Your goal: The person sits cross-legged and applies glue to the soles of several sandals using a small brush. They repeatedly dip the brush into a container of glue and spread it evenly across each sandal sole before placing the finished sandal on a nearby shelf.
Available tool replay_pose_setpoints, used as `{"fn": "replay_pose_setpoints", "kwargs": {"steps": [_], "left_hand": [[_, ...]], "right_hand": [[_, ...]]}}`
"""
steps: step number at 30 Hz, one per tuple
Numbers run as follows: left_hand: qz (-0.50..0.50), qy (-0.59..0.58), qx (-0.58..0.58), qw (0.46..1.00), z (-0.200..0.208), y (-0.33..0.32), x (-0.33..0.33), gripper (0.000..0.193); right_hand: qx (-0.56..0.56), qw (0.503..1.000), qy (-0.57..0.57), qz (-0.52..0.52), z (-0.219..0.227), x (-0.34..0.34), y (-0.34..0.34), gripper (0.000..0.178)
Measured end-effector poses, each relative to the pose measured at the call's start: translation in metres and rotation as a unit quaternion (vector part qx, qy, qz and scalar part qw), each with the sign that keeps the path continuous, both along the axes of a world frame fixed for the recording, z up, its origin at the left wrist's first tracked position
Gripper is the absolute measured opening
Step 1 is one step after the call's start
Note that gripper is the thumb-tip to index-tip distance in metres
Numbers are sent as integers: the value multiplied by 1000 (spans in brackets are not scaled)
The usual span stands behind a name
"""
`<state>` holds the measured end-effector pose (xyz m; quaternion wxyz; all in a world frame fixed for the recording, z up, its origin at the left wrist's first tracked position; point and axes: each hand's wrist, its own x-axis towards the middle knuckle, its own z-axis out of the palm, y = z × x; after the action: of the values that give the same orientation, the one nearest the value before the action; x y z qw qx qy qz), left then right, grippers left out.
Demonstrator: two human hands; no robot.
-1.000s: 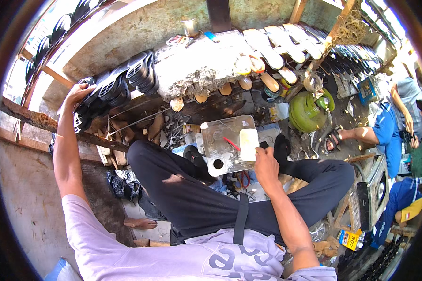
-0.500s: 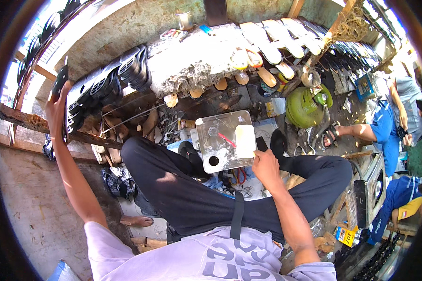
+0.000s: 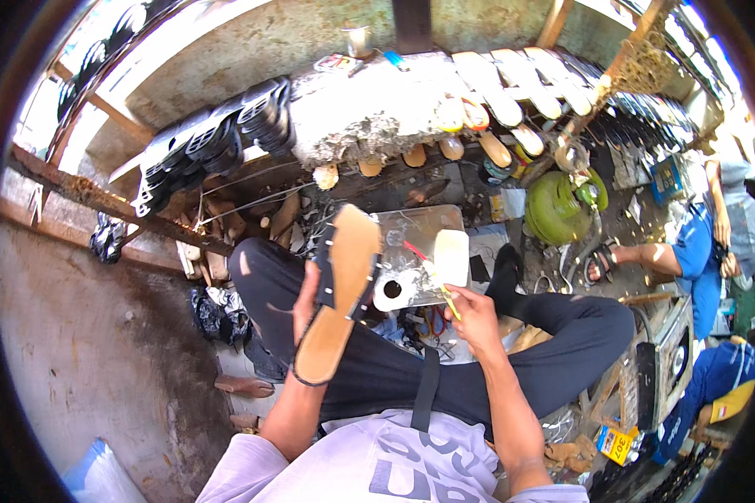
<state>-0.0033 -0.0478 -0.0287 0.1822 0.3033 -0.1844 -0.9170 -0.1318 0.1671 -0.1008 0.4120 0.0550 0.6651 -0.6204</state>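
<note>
Nearest, the person sits cross-legged in black trousers and a pale grey printed shirt. The left hand [image 3: 304, 303] is closed around the edge of a flat sandal with a tan, smooth sole and black straps [image 3: 337, 295], held sole-up and tilted over the left thigh, its heel toward the body and its toe pointing away. The right hand [image 3: 476, 319] is pinched narrow on a thin yellow-handled brush [image 3: 441, 289], whose tip reaches to a pale cream foam-like sole piece [image 3: 450, 256] just beyond the fingers.

That piece lies on a dull, scratched square metal tray [image 3: 418, 226] resting in front of the knees. On the tray, just left of the cream piece and touching the sandal's edge in this view, stands a round white tin with a dark opening [image 3: 393, 290]; what it holds cannot be told. A thin red stick [image 3: 416, 251] lies on the tray between them.

Further right sits a rounded green gas cylinder [image 3: 557, 208] on the littered floor, and beyond it another person in blue [image 3: 698, 256] is seated.

Behind the tray, a rough, crumbly grey concrete ledge [image 3: 361, 117] carries a row of long pale insoles [image 3: 503, 84] on its right part and a stack of ribbed black rubber soles [image 3: 218, 138] to the left. A small metal cup [image 3: 358, 39] stands at the ledge's far edge.
</note>
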Motion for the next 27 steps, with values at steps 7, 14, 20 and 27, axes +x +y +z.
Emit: {"fn": "replay_pose_setpoints", "kwargs": {"steps": [7, 14, 20, 27], "left_hand": [[-115, -11, -37, 993, 16, 41, 11, 49], [-152, -75, -73, 983, 29, 53, 8, 52], [-142, -90, -38, 985, 47, 55, 10, 50], [-167, -67, -31, 983, 42, 46, 14, 44]], "right_hand": [[-150, 951, 269, 29, 96, 43, -10, 36], [-77, 874, 479, 21, 97, 38, -23, 36], [-103, 827, 549, 61, 95, 32, -9, 36], [-121, 821, 549, 101, 94, 29, -3, 40]]}}
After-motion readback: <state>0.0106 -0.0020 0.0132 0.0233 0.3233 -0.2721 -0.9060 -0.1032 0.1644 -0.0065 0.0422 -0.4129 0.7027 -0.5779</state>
